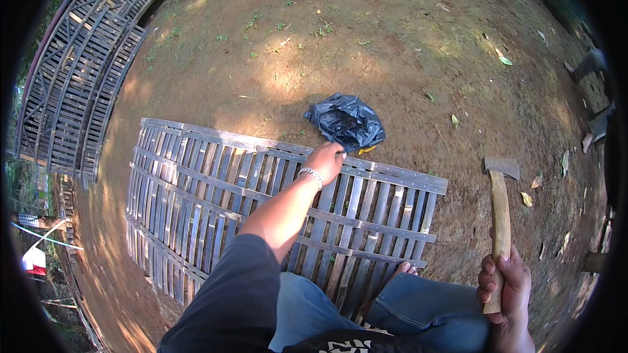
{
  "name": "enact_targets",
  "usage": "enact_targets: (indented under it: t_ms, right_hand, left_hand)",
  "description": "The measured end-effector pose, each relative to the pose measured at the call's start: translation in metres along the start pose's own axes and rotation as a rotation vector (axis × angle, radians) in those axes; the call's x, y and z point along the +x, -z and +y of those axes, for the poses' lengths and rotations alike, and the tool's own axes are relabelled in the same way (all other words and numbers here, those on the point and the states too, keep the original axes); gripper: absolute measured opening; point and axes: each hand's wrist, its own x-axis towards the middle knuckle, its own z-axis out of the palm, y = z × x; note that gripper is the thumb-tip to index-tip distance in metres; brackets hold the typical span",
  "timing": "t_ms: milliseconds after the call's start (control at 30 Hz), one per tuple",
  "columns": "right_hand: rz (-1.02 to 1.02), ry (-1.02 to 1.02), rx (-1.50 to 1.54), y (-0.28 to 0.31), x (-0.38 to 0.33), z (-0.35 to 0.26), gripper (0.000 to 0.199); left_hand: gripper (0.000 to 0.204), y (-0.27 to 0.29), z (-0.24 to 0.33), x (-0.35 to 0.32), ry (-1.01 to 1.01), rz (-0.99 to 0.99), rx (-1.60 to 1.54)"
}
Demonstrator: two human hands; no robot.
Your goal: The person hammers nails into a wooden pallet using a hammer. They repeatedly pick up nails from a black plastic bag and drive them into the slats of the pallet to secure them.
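A flat panel of bamboo slats (196,189) lies on bare earth in front of me. My left hand (326,159) reaches out over its far rail, fingers pinched together at the rail's edge; whether it holds something small I cannot tell. A bead bracelet sits on that wrist. Just beyond the hand lies a crumpled dark plastic bag (347,121). My right hand (505,284) grips the lower end of a wooden-handled hammer (500,212), its metal head raised and pointing away from me, off the panel's right end. My knees in blue jeans rest at the panel's near edge.
A stack of similar slatted bamboo panels (78,85) stands at the upper left. Brown dirt with scattered dry leaves (526,198) and grass tufts spreads beyond. Dark objects sit at the right rim (592,65). Cloth and cords show at the far left (36,258).
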Motion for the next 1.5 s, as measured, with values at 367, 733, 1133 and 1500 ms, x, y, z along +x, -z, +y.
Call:
enact_targets:
  t_ms: [367, 733, 1133, 1500]
  right_hand:
    - [0.009, -0.191, -0.193, 0.017, 0.011, -0.014, 0.027]
    - [-0.005, -0.184, -0.192, 0.019, 0.023, -0.018, 0.07]
    - [-0.035, -0.209, -0.176, 0.008, 0.016, -0.011, 0.07]
    - [-0.134, -0.248, -0.221, 0.008, 0.011, -0.009, 0.068]
  left_hand:
    - [0.026, -0.046, 0.023, 0.128, 0.177, -0.08, 0.233]
    - [0.022, -0.082, 0.015, 0.118, 0.207, 0.145, 0.211]
    - [0.019, -0.061, 0.023, 0.102, 0.23, 0.35, 0.03]
    - [0.019, -0.034, -0.027, -0.113, 0.224, 0.455, -0.821]
